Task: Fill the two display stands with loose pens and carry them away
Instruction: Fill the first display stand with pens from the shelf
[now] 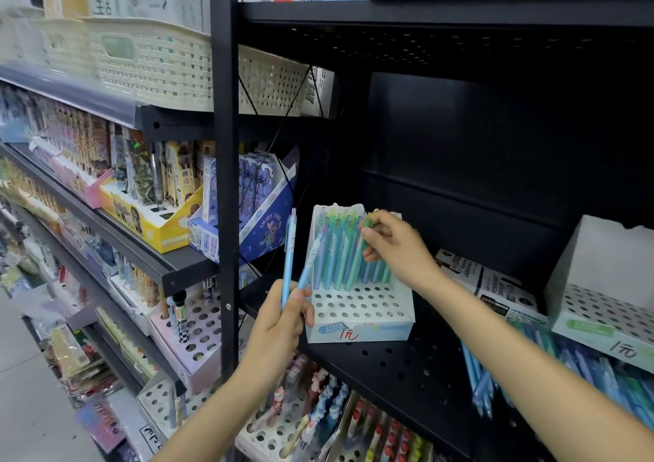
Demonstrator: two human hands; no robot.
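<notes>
A white display stand with rows of holes sits on the black shelf. Its back rows hold several blue and green pens; its front rows are bare. My right hand pinches a green pen standing at the right of those rows. My left hand grips two light blue pens upright, just left of the stand. A second white stand sits at the far right of the shelf, no pens visible in it. Loose blue and green pens lie on the shelf beside and in front of it.
A black upright post divides this shelf from the left shelves, crowded with pen boxes and cream baskets. Printed boxes lie behind my right forearm. More pen displays stand on the shelf below.
</notes>
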